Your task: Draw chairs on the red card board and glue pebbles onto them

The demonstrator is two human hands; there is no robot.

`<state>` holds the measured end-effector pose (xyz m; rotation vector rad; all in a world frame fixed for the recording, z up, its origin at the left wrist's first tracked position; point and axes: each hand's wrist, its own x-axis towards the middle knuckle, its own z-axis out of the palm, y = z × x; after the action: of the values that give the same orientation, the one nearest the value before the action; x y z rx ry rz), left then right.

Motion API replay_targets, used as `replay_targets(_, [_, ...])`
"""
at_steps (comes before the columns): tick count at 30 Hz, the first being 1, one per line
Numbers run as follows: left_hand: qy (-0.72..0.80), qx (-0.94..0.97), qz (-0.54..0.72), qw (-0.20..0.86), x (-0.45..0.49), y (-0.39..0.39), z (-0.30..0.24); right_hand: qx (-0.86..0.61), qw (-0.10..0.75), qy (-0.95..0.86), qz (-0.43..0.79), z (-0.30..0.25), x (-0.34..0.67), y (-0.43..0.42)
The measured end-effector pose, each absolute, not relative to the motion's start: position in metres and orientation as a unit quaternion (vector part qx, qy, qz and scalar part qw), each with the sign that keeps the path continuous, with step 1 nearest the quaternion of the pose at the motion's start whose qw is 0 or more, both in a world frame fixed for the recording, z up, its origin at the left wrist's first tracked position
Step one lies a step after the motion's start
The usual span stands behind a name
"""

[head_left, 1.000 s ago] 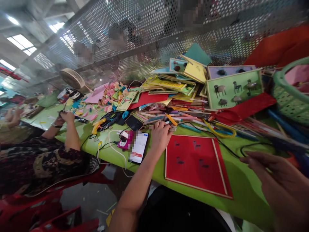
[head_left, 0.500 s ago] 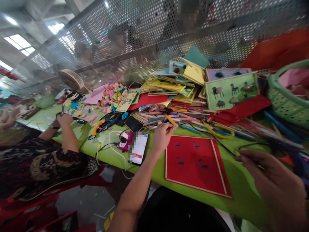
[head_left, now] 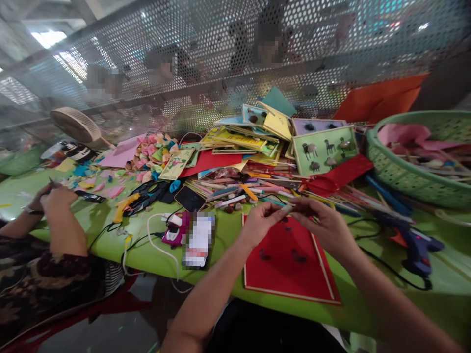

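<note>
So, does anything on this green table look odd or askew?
Yes, mildly. The red board's right-hand wooden strip sits inside the edge, leaving red showing beyond it. Farther back, the stack of framed cards looks askew, with corners jutting out at different angles.

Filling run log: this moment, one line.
left hand: pinching small pale piece; right hand: fingertips close by; beneath: red board; farther right: blue glue gun
</note>
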<state>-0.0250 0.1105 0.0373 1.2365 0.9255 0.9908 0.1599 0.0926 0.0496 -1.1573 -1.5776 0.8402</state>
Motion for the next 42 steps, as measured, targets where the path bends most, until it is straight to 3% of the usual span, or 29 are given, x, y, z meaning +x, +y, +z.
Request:
replay_targets(6, [0.386,0.513,0.408,0.65,-0.023,0.103,0.029,-0.495,0.471,-0.656,0.322,0.038,0.166,0.08])
replay_targets(14, [0.395,0.512,0.402,0.648,-0.024,0.101,0.028,-0.5,0.454,-0.615,0.408,0.032,0.175,0.08])
replay_targets(21, [0.406,0.515,0.378,0.654,-0.029,0.102,0.025,-0.479,0.38,-0.758,0.227,0.035,0.179,0.078])
replay_targets(32, [0.404,0.516,0.38,0.652,-0.023,0.1,0.014,-0.502,0.364,-0.777,0.109,0.029,0.169,0.072])
replay_targets(36, [0.393,0.543,0.385,0.634,-0.025,0.099,0.02,-0.515,0.384,-0.74,0.198,0.032,0.169,0.07])
replay_targets(42, [0.385,0.581,0.426,0.577,-0.024,0.097,0.027,-0.465,0.481,-0.513,0.538,0.034,0.169,0.074])
